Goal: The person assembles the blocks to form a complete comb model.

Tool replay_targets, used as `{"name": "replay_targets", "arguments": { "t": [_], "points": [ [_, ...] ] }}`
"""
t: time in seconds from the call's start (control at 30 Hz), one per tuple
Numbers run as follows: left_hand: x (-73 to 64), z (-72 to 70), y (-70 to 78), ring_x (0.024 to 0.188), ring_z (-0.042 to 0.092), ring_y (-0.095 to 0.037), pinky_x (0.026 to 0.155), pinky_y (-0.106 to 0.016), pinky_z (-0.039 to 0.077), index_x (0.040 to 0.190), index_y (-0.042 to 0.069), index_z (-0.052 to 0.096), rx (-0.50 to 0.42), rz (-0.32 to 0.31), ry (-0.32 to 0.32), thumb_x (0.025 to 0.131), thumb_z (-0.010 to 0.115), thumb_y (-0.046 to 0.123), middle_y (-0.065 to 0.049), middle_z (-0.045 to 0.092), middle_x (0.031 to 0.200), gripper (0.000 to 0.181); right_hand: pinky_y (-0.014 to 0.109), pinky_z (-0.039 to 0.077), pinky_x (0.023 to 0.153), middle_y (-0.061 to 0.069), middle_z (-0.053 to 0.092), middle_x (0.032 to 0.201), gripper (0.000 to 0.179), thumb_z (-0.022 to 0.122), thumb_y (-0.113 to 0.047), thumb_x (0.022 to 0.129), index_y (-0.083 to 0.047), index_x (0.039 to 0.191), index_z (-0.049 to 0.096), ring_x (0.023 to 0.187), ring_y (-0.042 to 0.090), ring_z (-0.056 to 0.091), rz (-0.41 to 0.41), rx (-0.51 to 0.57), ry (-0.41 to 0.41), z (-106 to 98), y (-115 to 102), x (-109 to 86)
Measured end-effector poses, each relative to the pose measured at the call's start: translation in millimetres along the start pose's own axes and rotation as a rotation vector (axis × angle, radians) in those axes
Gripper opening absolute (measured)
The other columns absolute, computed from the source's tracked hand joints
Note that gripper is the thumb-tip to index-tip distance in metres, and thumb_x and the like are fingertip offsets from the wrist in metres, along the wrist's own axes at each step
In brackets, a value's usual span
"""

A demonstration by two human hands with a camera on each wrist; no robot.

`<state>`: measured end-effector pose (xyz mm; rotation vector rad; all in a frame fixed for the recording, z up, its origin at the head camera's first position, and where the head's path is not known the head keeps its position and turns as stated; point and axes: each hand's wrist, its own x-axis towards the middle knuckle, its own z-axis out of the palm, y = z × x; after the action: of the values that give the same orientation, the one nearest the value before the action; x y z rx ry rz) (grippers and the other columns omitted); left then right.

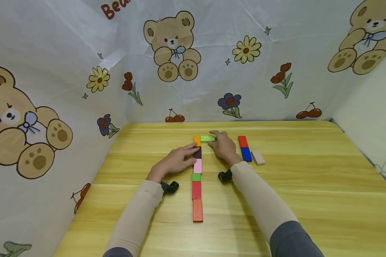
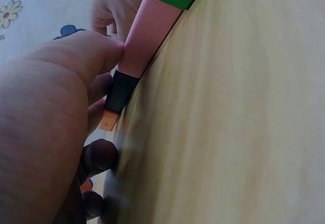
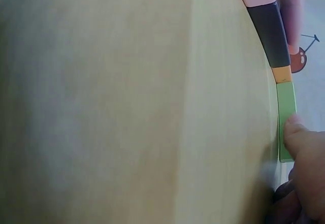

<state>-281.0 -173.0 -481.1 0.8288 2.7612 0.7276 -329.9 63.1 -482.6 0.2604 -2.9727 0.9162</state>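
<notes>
A line of coloured wooden blocks runs away from me on the table: salmon-red [image 1: 197, 210], red [image 1: 196, 190], green [image 1: 196, 177], pink [image 1: 197, 166], black [image 1: 197, 154] and orange [image 1: 197, 139]. At the far end, a light green block [image 1: 206, 139] lies crosswise, its left end against the orange one. My right hand [image 1: 225, 145] pinches this light green block near its right end, with the thumb [image 3: 294, 127] on its near side. Stretched from the left, my left hand [image 1: 175, 162] touches the line: thumb [image 2: 104, 56] at the pink block, fingertips by the black and orange ones.
Right of my right hand, a red block [image 1: 243, 141] and a blue block [image 1: 246, 154] lie end to end. Next to them is a plain wood block [image 1: 258, 157]. A bear-patterned cloth [image 1: 206, 101] hangs along the back edge of the table [image 1: 296, 171].
</notes>
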Motion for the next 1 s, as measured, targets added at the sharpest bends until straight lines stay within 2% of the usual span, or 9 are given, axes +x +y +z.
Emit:
{"name": "replay_targets", "arguments": {
  "t": [0.27,0.43,0.6,0.7,0.83,1.0],
  "points": [
    [-0.2,1.6,0.8,0.152,0.029,-0.021,0.122,-0.055,0.027,0.156,0.031,0.037,-0.002,0.002,-0.013,0.104,0.050,0.045,0.010,0.023,0.167,0.056,0.045,0.051,0.091,0.015,0.053,0.123,0.053,0.066,-0.039,0.097,-0.023,0.146,0.051,0.102,0.031,0.058,0.013,0.110,0.003,0,3,-2.8],
    [-1.3,1.5,1.3,0.153,0.028,-0.020,0.122,-0.053,0.027,0.156,0.031,0.037,-0.009,0.001,-0.012,0.104,0.050,0.045,0.010,0.023,0.168,0.056,0.046,0.049,0.097,0.018,0.052,0.126,0.051,0.067,-0.033,0.098,-0.016,0.143,0.053,0.113,0.031,0.053,-0.046,0.217,0.023,-3,-4,-7.0],
    [-1.8,1.0,1.0,0.152,0.028,-0.022,0.121,-0.056,0.026,0.156,0.032,0.037,-0.006,-0.004,-0.012,0.104,0.050,0.045,0.011,0.023,0.167,0.056,0.040,0.047,0.087,0.020,0.051,0.124,0.047,0.068,-0.028,0.097,-0.012,0.141,0.057,0.111,0.029,0.050,-0.115,0.301,0.061,-4,-14,-12.5],
    [-1.5,0.7,0.7,0.152,0.029,-0.023,0.121,-0.056,0.026,0.156,0.032,0.037,0.001,-0.005,-0.007,0.104,0.050,0.045,0.011,0.023,0.167,0.056,0.035,0.044,0.078,0.021,0.051,0.123,0.047,0.068,-0.028,0.097,-0.013,0.140,0.057,0.099,0.028,0.050,-0.137,0.337,0.090,-6,-20,-15.7],
    [-1.2,0.1,0.9,0.152,0.029,-0.023,0.122,-0.056,0.026,0.156,0.032,0.037,0.006,-0.006,-0.008,0.104,0.050,0.045,0.011,0.023,0.167,0.056,0.031,0.043,0.072,0.018,0.050,0.122,0.046,0.068,-0.032,0.097,-0.016,0.139,0.058,0.083,0.024,0.048,-0.108,0.372,0.149,-12,-26,-21.4],
    [-1.9,-1.3,2.0,0.152,0.029,-0.024,0.122,-0.057,0.025,0.156,0.031,0.037,0.003,-0.003,-0.009,0.104,0.050,0.045,0.010,0.023,0.167,0.056,0.029,0.044,0.071,0.015,0.049,0.120,0.045,0.068,-0.034,0.096,-0.018,0.138,0.059,0.084,0.021,0.048,-0.047,0.447,0.265,-24,-25,-29.1]
  ]
}}
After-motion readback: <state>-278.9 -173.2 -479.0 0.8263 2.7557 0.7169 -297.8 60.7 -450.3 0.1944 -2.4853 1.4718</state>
